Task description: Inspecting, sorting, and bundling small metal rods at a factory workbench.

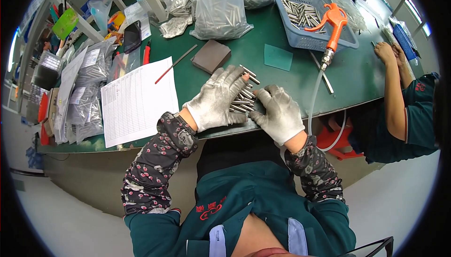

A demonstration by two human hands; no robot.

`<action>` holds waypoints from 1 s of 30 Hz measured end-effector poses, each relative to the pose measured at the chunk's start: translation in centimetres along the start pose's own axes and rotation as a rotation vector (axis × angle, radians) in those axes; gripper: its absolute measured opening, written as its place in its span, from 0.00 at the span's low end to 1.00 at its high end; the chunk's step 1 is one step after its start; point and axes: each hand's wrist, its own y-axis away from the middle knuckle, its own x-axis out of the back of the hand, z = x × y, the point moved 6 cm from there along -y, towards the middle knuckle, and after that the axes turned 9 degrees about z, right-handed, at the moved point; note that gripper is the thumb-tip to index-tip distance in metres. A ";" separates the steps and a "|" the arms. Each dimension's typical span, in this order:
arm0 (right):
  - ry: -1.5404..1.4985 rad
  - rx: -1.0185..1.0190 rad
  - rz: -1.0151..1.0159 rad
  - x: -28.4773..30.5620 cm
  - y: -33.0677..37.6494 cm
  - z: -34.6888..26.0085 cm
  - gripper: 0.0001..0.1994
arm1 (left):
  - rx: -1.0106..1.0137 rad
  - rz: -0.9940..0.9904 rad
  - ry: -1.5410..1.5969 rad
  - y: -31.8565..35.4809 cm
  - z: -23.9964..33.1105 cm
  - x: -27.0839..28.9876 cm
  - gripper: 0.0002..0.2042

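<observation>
A pile of short shiny metal pins (pixel 243 101) lies near the table's front edge between my two gloved hands. My left hand (pixel 213 98) rests over the pile's left side, its fingers stretched out and a bare fingertip showing through the glove. On the pile's right, my right hand (pixel 280 116) is curved with thumb and fingers apart, their tips by the pin ends. Neither hand is closed round a pin, though some pins are hidden under the left glove. Just beyond the left fingers sits a brown-grey block (pixel 211 56).
A printed sheet (pixel 139 102) lies left, with a thin rod (pixel 176 63) across its corner. Behind stand a plastic bag of pins (pixel 221 20) and a blue basket (pixel 300 41) with an orange air gun (pixel 334 22). Its hose (pixel 314 98) hangs over the edge. A co-worker's arm (pixel 394 92) is at right.
</observation>
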 end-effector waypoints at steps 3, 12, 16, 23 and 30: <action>0.110 0.007 -0.024 -0.2 0.0 0.0 0.11 | 0.000 -0.015 -0.140 -0.6 0.3 -0.7 0.46; 0.145 0.010 -0.039 0.8 0.3 1.0 0.06 | 0.066 0.137 -0.131 -4.0 -0.2 -1.6 0.36; 0.330 -0.116 -0.116 1.8 0.8 1.7 0.06 | 0.047 0.125 -0.160 -4.7 -0.9 -2.4 0.33; 0.355 -0.210 -0.031 1.9 0.8 2.8 0.04 | 0.060 0.143 0.111 -4.4 -0.3 -1.1 0.21; 0.244 -0.145 -0.061 1.0 -0.1 3.3 0.04 | -0.176 0.115 0.309 -3.2 1.0 -0.2 0.22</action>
